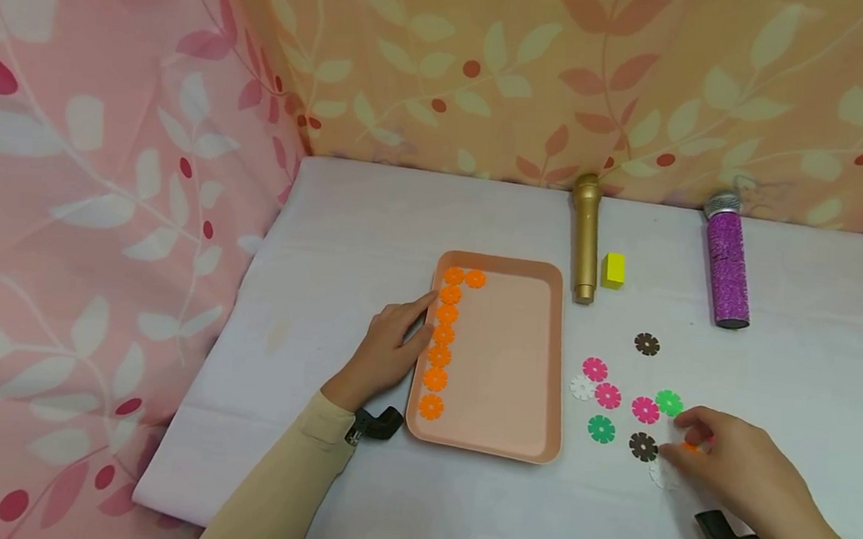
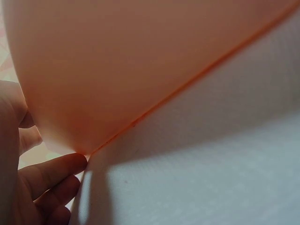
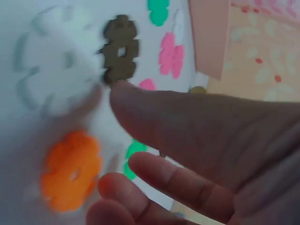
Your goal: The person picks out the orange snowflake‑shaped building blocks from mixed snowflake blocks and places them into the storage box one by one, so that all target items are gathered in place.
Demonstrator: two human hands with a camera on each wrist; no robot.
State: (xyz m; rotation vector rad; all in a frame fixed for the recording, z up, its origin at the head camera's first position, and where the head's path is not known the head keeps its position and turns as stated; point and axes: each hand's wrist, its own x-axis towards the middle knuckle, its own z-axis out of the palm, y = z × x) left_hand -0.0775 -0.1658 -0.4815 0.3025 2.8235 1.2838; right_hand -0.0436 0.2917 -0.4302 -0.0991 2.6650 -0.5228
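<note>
My left hand [image 1: 384, 350] rests against the left side of a peach tray [image 1: 494, 442]; thumb and index touch its rim, and the left wrist view shows other fingertips by its lower edge. Along the tray's left side runs a column of orange flower-shaped discs [image 1: 439, 355], with another orange disc [image 1: 475, 279] beside the top one. Over loose discs at the right, my right hand [image 1: 737, 466] has its thumb and fingers apart, with nothing between them. Nearby lie an orange disc [image 3: 72, 173], a dark brown disc [image 3: 121, 50] and a white disc [image 3: 56, 61].
Pink discs [image 1: 607, 395], green discs [image 1: 601, 429] and another brown disc [image 1: 647, 344] lie right of the tray. Behind stand out a gold microphone [image 1: 586, 239], a yellow block [image 1: 613, 270] and a purple glitter microphone [image 1: 728, 269]. Patterned cloth [image 1: 445, 70] borders the white tabletop [image 1: 360, 223].
</note>
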